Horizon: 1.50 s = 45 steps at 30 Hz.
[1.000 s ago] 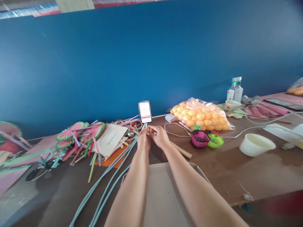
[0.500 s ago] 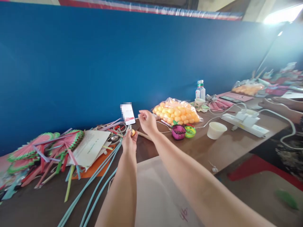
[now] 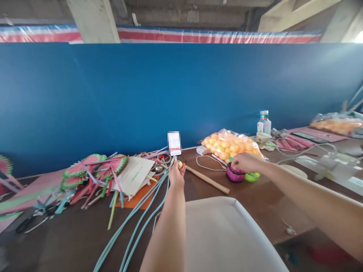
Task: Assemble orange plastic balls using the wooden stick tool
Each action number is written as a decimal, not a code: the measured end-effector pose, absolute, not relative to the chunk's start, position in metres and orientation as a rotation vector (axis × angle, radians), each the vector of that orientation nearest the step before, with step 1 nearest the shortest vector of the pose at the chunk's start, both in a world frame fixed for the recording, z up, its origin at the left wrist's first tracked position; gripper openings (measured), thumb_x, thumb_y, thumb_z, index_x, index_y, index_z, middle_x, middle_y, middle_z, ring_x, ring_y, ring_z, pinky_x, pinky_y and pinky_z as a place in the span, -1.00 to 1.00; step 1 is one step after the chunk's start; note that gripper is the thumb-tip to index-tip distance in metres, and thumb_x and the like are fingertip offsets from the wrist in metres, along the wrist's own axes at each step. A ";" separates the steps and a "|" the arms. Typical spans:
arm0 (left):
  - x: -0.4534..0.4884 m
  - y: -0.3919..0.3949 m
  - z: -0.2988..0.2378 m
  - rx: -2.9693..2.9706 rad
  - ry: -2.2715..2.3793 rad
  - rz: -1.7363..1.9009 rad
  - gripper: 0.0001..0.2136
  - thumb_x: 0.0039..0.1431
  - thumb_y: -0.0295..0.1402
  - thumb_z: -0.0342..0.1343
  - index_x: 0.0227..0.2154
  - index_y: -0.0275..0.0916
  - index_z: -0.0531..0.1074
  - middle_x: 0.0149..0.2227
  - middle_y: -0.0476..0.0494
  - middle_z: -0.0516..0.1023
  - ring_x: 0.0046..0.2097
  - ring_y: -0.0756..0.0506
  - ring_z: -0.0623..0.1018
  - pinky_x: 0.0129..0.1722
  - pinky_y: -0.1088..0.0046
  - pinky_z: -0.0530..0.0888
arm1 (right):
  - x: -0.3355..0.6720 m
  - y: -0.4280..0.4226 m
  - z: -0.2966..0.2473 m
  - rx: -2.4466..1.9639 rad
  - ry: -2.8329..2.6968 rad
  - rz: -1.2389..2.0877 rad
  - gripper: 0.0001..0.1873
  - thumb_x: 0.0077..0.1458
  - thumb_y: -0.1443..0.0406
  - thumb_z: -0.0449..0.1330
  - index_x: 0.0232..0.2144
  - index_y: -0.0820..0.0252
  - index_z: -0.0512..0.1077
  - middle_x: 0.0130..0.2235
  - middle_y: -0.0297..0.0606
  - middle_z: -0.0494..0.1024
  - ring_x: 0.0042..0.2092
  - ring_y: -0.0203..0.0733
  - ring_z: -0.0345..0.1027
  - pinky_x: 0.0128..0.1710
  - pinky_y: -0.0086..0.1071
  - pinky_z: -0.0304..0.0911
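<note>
The left hand (image 3: 177, 176) is toward the bench's back edge, left of the wooden stick (image 3: 211, 181), its fingers closed around a small orange-yellow ball (image 3: 179, 164). Just beyond it, a phone (image 3: 175, 148) stands propped near the back edge, part of it pixelated. The right hand (image 3: 246, 164) reaches over the magenta bowl (image 3: 236, 175), fingers bent down at its rim; their tips are hidden, so whether they grip anything I cannot tell. A lime-green dish (image 3: 252, 177) sits just beside the bowl, on the side toward the bench's right end. Behind both, along the back edge, lies a clear plastic bag of orange balls (image 3: 221, 144), with a small white box (image 3: 202, 150) at its left end.

Farther right near the back edge are two clear bottles (image 3: 264, 124) and a paper cup (image 3: 263, 139). A white power strip (image 3: 350, 180) lies nearer the right end.

Left of the left hand, pale blue cords (image 3: 136, 223) run toward the front edge. Beside them, printed papers (image 3: 135, 174) partly cover an orange sheet (image 3: 138, 202), and pink folded-paper fans (image 3: 83, 168) with green borders are heaped toward the left end. The wooden stick lies aslant between the hands.
</note>
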State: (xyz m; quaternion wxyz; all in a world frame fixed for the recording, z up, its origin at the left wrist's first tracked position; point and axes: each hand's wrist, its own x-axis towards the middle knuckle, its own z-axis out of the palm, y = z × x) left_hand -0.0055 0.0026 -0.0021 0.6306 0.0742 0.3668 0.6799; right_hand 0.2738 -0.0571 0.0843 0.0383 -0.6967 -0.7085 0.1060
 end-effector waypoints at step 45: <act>-0.003 0.002 -0.005 0.253 0.887 1.480 -0.89 0.18 -0.36 0.15 -0.37 -0.31 0.39 -0.39 -0.13 0.47 -0.44 0.02 0.55 -0.42 0.54 0.53 | 0.267 -0.048 0.070 -2.290 -2.343 0.400 -0.89 -0.32 0.47 0.12 -0.67 0.18 0.31 -0.63 -0.37 0.30 -0.53 -0.26 0.19 -0.50 -0.40 -0.07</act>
